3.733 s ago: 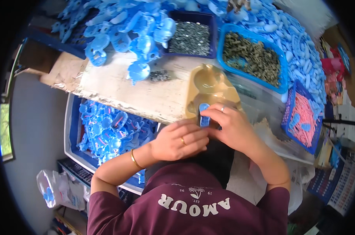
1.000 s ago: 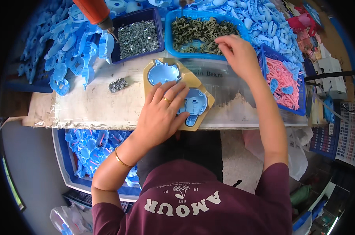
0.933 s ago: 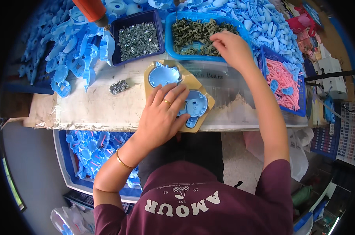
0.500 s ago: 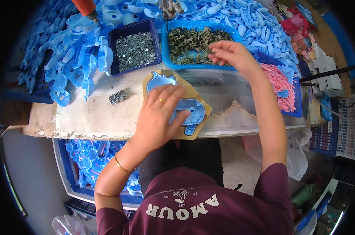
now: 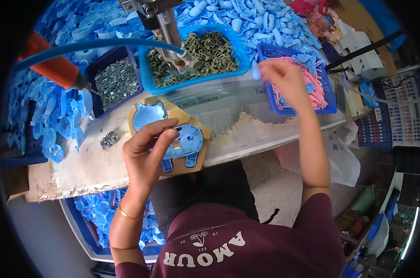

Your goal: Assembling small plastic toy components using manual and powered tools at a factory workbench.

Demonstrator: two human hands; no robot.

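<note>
My left hand (image 5: 147, 150) pinches a small olive-brown part (image 5: 167, 129) between thumb and forefinger. It is over a tan fixture (image 5: 198, 160) that holds a blue bear-shaped plastic shell (image 5: 190, 139), whose head piece (image 5: 147, 115) shows above the fingers. Part of the shell is hidden behind the hand. Blurred by motion, my right hand (image 5: 286, 83) has a light blue oblong plastic piece (image 5: 256, 70) at its fingertips, in front of the blue basket of pink strips (image 5: 314, 95).
Olive parts fill a bright blue tray (image 5: 149, 85); metal washers lie in a dark blue bin (image 5: 101, 111). An orange screwdriver (image 5: 52, 65) and a metal machine head (image 5: 170, 37) with a blue hose hang above. Blue shells (image 5: 61, 120) heap at left. A screw pile (image 5: 109, 140) sits by the fixture.
My right hand has left the olive-part tray and moved right, now with a blue piece at its fingers. My left hand now pinches an olive part. The whole view has shifted.
</note>
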